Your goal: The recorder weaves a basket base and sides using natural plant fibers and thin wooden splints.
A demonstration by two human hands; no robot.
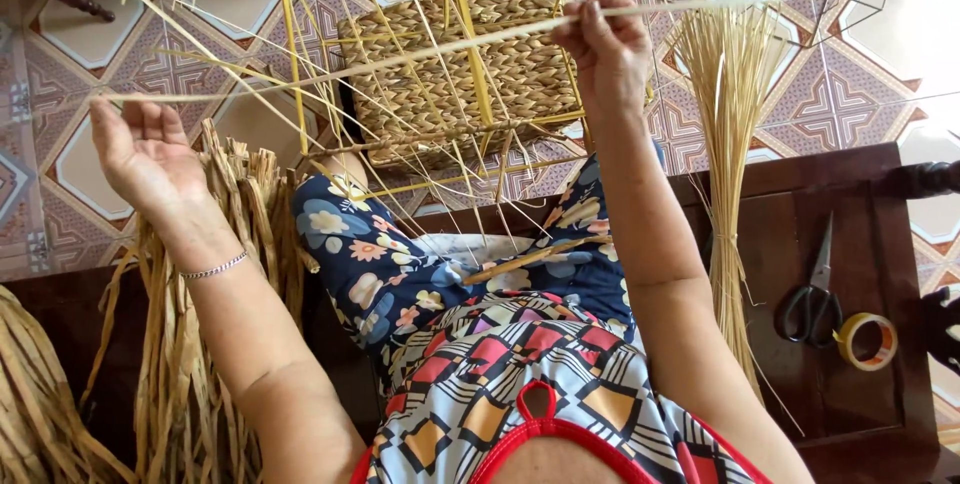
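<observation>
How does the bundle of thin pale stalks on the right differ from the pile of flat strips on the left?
The stalk bundle is made of fine, straight, pale stems, tied low and fanning out at the top; the flat strips are wide, crinkled and darker tan, hanging loose with no visible tie. The stalk bundle lies on the dark wooden bench near the scissors; the strips drape beside the left hand. Both look like dried plant fibre.

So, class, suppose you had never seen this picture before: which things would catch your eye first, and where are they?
First, the long pale reed stretched across the upper part of the view between the left hand and the raised right hand. Behind it, at top centre, sits a half-woven basket on a yellow wire frame. On the dark wooden bench at right lie black scissors beside a roll of tape.
</observation>
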